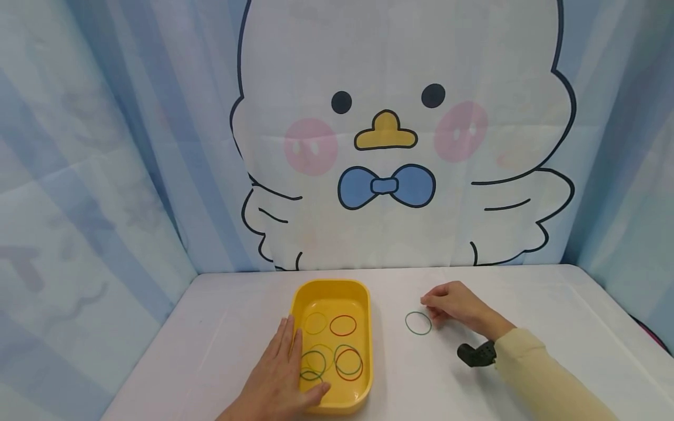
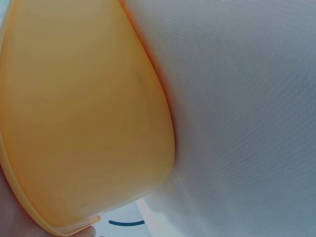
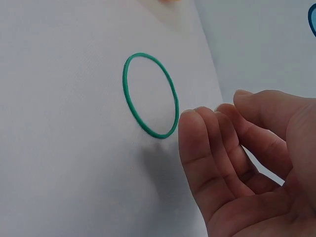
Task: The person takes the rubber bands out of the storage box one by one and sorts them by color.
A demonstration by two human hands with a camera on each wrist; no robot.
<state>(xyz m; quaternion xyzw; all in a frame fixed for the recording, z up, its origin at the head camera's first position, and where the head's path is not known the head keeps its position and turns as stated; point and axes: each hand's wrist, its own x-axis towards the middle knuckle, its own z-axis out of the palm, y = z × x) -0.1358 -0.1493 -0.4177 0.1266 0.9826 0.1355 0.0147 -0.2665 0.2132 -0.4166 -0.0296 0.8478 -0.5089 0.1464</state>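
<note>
A white bench stands before a blue striped curtain. A cartoon chick with a bow tie fills the backdrop.

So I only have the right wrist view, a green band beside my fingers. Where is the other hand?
Observer: The left hand rests on the near left rim of a yellow tray.
Operator: Anything in that tray?
Observer: Several rubber bands, red, green and yellowish.
Operator: Is the green band touching the tray?
Observer: No, it lies apart, on the white table to the tray's right, beside the right hand.
</note>
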